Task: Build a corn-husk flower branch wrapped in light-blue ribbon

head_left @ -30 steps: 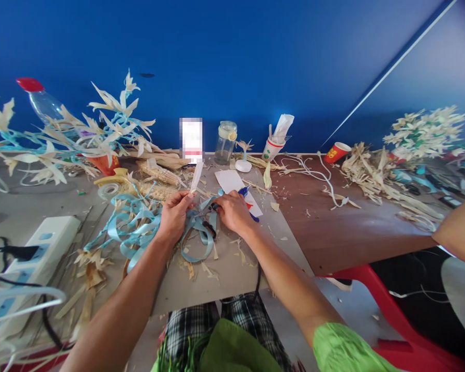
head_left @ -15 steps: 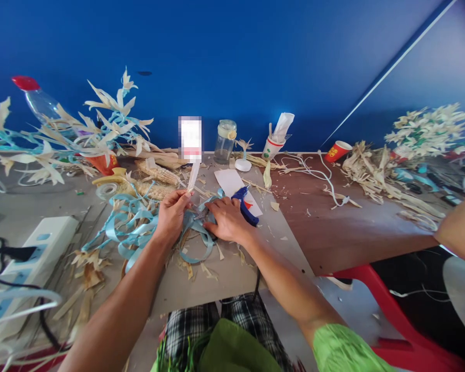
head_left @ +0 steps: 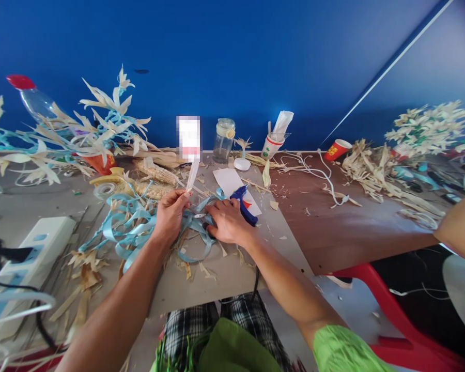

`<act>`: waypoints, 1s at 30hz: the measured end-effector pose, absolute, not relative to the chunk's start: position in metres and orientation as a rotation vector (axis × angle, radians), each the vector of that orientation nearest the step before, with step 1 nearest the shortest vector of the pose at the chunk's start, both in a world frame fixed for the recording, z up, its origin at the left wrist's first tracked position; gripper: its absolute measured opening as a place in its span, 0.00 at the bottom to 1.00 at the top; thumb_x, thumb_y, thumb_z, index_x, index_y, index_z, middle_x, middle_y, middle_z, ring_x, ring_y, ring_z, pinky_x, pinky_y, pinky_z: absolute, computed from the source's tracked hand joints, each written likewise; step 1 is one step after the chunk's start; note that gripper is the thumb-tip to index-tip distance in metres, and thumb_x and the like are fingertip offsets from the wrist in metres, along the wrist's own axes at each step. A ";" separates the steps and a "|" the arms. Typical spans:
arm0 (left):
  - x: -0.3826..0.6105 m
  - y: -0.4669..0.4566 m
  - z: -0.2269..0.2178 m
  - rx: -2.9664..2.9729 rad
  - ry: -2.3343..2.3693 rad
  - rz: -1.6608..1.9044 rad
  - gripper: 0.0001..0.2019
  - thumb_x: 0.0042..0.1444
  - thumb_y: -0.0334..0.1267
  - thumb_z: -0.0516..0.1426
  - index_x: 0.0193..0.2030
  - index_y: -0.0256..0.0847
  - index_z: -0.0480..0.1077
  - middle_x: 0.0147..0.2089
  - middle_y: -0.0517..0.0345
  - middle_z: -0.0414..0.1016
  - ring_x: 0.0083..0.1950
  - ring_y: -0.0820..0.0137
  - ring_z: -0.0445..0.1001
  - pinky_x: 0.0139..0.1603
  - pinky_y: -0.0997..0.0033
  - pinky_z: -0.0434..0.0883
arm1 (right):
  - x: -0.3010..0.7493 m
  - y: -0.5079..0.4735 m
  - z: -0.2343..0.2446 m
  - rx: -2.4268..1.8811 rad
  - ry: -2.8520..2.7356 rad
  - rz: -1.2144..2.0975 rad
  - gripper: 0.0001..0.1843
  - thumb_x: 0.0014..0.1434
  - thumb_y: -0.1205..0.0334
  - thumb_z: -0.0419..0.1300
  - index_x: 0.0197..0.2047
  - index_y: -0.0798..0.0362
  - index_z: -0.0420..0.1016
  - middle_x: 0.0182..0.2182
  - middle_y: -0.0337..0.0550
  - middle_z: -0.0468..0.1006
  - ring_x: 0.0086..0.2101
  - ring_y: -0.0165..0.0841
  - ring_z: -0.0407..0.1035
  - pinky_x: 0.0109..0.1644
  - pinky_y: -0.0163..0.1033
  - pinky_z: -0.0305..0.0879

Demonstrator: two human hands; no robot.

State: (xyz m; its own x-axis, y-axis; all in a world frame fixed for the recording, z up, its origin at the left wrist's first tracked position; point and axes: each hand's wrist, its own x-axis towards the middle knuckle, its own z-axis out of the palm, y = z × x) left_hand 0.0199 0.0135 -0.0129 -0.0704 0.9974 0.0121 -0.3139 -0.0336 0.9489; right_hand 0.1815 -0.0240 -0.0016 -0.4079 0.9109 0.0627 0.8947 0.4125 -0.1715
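My left hand (head_left: 170,217) is closed, pinching a pale corn husk strip (head_left: 192,175) that stands upright from its fingers. My right hand (head_left: 227,223) lies on the grey board just to its right. Its fingers curl over small scissors (head_left: 202,219) with dark handles, whose metal tip points left. A tangle of light blue ribbon (head_left: 134,230) lies under and left of both hands. A blue glue gun (head_left: 243,203) rests on the board just behind my right hand, partly on a white card (head_left: 228,181).
Husk flowers on blue stems (head_left: 101,119), corn cobs (head_left: 155,173), a tape roll (head_left: 104,190), a jar (head_left: 222,140) and paper cups (head_left: 272,147) stand behind. A white power strip (head_left: 31,248) lies left. Husk piles (head_left: 375,175) cover the brown table. Another person's arm (head_left: 459,227) enters right.
My right hand has drawn left and toward me, uncovering the blue glue gun, and now rests on the scissors. My left hand still holds the husk strip, hardly moved.
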 end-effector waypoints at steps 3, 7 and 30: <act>0.019 0.014 -0.015 0.953 1.017 1.410 0.09 0.43 0.40 0.64 0.30 0.38 0.72 0.23 0.64 0.67 0.24 0.79 0.63 0.26 0.77 0.62 | 0.179 -0.026 0.000 -1.651 -2.508 0.144 0.23 0.52 0.51 0.60 0.49 0.54 0.71 0.42 0.53 0.73 0.47 0.47 0.62 0.52 0.52 0.49; 0.019 0.015 -0.016 0.942 0.980 1.435 0.08 0.43 0.39 0.64 0.29 0.38 0.72 0.22 0.65 0.67 0.23 0.80 0.63 0.27 0.78 0.61 | 0.176 -0.028 0.000 -1.666 -2.478 0.120 0.14 0.55 0.58 0.56 0.44 0.54 0.73 0.40 0.52 0.74 0.46 0.46 0.62 0.51 0.52 0.48; 0.008 0.030 -0.033 0.979 1.044 1.468 0.07 0.44 0.38 0.63 0.29 0.37 0.73 0.22 0.63 0.66 0.24 0.78 0.61 0.28 0.77 0.59 | 0.196 -0.022 0.009 -1.662 -2.526 0.178 0.12 0.55 0.61 0.57 0.43 0.52 0.71 0.41 0.49 0.77 0.46 0.44 0.60 0.49 0.49 0.44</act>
